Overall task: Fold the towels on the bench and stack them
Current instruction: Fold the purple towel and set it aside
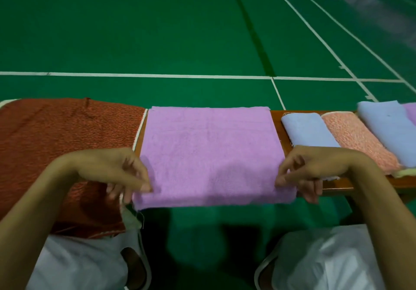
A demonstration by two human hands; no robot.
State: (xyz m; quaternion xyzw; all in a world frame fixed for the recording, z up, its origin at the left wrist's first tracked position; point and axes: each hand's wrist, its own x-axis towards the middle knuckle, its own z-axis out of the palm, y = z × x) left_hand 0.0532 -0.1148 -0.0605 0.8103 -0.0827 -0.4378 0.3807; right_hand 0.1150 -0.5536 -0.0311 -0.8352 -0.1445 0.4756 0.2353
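A lilac towel (209, 152) lies flat across the wooden bench (275, 123), its near edge hanging over the front. My left hand (117, 170) pinches its near left corner. My right hand (308, 170) pinches its near right corner. A large rust-red towel (56, 145) is spread over the bench to the left and drapes off the front. To the right lie folded towels side by side: a light blue one (308, 129), a salmon pink one (358, 141), another light blue one (389, 129) and a lilac edge (410, 111).
Green court floor with white lines (157, 75) stretches beyond the bench. My knees in white trousers (324, 258) and slippers (137, 265) sit below the bench's front edge. A pale yellow cloth edge (405, 172) shows under the pink towel.
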